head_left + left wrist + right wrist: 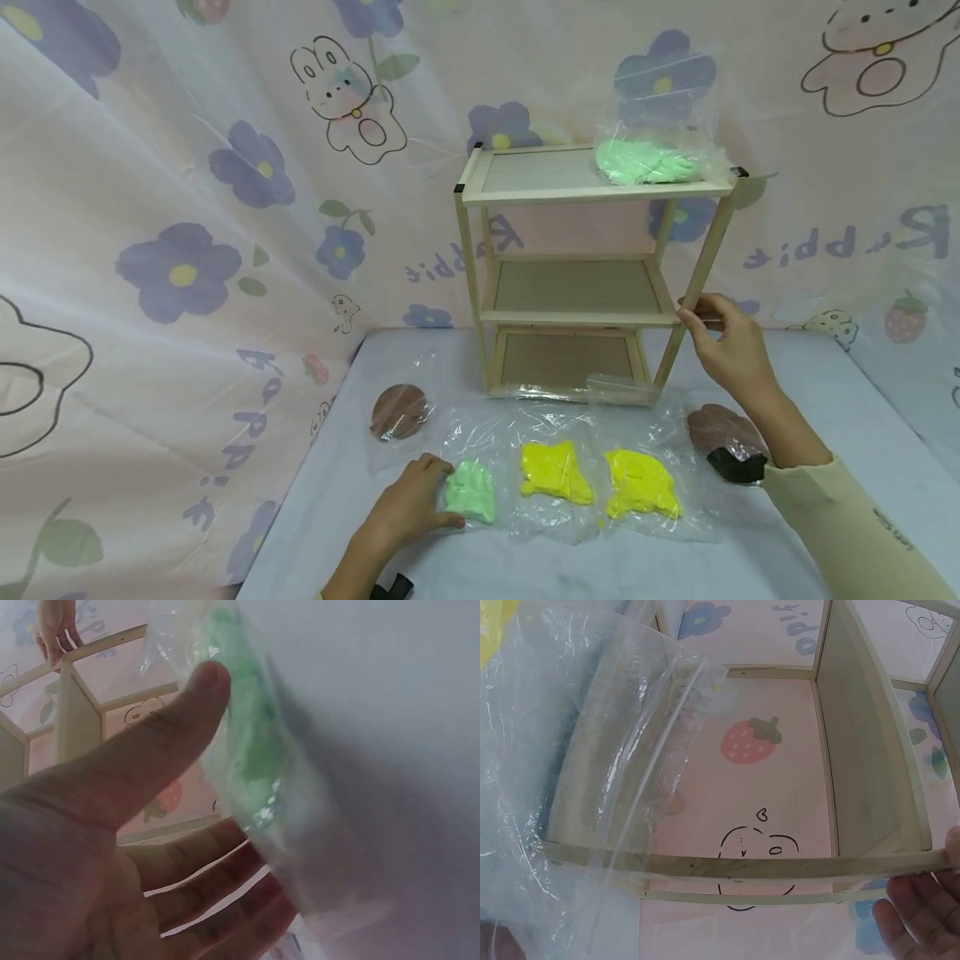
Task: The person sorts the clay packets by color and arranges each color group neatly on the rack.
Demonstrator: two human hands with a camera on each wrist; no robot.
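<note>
on the bench (825, 392), in front of the wooden shelf rack (577, 292), the left hand (408, 510) rests on the near-left bag of green clay (470, 492). its grip is spread: in the left wrist view the thumb (161, 746) lies straight along the clear plastic and the other fingers (217, 889) reach out flat beside it, so the green lump sits against the fingertips, touching them, not enclosed.

the right hand (731, 346) is at the rack's right front post, level with the middle shelf; its fingers curl around the post, and in the right wrist view the fingertips (915, 915) press on the wooden rail.

just right of the green bag, still in front of the rack, lie two bags of yellow clay (555, 471) (641, 483) side by side. a brown clay bag (400, 411) lies left of the rack's foot, another brown one (723, 429) right of it, under the right forearm. on the rack's top shelf sits a second green clay bag (648, 160).
</note>
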